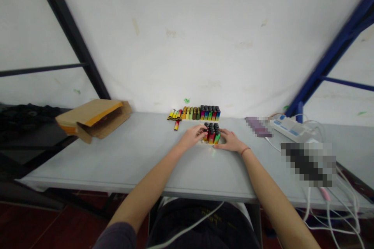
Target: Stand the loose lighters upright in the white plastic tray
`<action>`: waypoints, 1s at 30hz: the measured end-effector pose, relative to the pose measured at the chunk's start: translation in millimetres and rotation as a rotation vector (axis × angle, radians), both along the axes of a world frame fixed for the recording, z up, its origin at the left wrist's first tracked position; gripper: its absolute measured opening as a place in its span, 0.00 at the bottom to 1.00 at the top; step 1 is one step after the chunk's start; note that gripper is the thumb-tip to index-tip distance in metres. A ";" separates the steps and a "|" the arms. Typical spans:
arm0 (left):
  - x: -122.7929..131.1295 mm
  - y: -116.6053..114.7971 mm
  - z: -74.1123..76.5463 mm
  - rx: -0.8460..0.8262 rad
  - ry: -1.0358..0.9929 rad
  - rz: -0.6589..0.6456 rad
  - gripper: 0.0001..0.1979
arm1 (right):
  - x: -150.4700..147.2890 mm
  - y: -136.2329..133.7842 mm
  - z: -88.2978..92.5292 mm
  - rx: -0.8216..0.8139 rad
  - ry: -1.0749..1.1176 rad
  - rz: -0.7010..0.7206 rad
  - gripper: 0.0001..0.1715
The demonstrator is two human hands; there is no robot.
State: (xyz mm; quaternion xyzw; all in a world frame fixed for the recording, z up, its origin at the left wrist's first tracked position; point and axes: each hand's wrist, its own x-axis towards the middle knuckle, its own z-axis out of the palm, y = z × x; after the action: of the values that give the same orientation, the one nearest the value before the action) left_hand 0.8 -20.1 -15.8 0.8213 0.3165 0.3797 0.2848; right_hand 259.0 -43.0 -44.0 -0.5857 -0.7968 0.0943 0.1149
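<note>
Our left hand [193, 136] reaches over the pale grey tabletop [131, 155], its fingers curled and held close together against the left side of a small upright bundle of multicoloured plastic lighters with black tops [212, 133]. Our right hand [230, 142] lies low on the table with its fingers together, touching the right side of the same bundle. A thin red band [245, 150] circles that wrist. The bundle stands between the two hands, near the middle of the table and towards its far edge. From this far off, we cannot tell whether either hand truly clasps the lighters or only rests against them.

Just behind the bundle, against the white wall [204, 39], a longer row of standing lighters in yellow, green and rainbow colours [201, 113] runs sideways. A few red-and-yellow lighters lying flat [175, 117] sit at its left end.

Well to the left an open brown cardboard box [93, 118] lies on its side. To the right are a white power strip [289, 127] and loose white cables [330, 202] trailing off the table. A slanting blue metal frame [330, 58] rises behind them.
</note>
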 end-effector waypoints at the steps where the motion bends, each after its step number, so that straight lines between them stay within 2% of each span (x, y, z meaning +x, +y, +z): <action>1: 0.2 -0.4 -0.5 0.021 -0.003 -0.005 0.14 | -0.2 -0.2 0.3 -0.001 0.000 0.001 0.55; 4: 0.1 0.3 -0.3 0.149 -0.003 0.005 0.14 | -0.4 -0.6 1.0 -0.004 0.000 0.002 0.55; 6: -2.0 3.9 1.1 0.245 0.008 0.071 0.15 | -0.4 -0.5 1.4 -0.010 -0.002 -0.002 0.55; 8: -7.6 10.5 2.6 0.301 0.032 0.217 0.14 | -0.2 -0.2 1.6 -0.013 -0.001 -0.002 0.56; 10: -17.5 18.7 3.0 0.292 0.110 0.418 0.14 | -0.1 0.0 1.6 -0.007 0.007 0.007 0.56; 13: -37.7 29.5 0.9 0.197 0.333 0.704 0.17 | 0.2 0.1 1.1 0.001 0.019 0.014 0.55; 15: -50.2 34.0 -1.0 0.109 0.477 0.790 0.18 | 0.5 0.2 0.6 0.001 0.021 0.009 0.55; 18: -60.9 38.1 -2.5 -0.007 0.619 0.757 0.17 | 0.8 0.5 0.1 -0.002 0.016 0.004 0.56; 21: -62.2 41.5 -3.2 -0.044 0.614 0.692 0.15 | 1.0 0.8 0.1 -0.005 0.010 0.010 0.56; 25: -58.7 45.8 -4.3 -0.071 0.457 0.632 0.17 | 1.3 1.0 0.2 -0.001 0.015 0.011 0.56; 27: -55.4 47.6 -3.2 -0.122 0.332 0.584 0.12 | 1.5 1.0 0.1 -0.004 0.013 0.013 0.57; 30: -46.4 47.4 1.4 -0.335 0.008 0.542 0.06 | 1.6 1.0 -0.1 -0.005 0.013 0.014 0.57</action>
State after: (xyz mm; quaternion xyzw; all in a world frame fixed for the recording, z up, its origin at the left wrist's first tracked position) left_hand -45.5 27.3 -14.4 0.6500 0.5832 0.3813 0.3034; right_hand 260.5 -42.0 -44.1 -0.5796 -0.8000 0.1008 0.1177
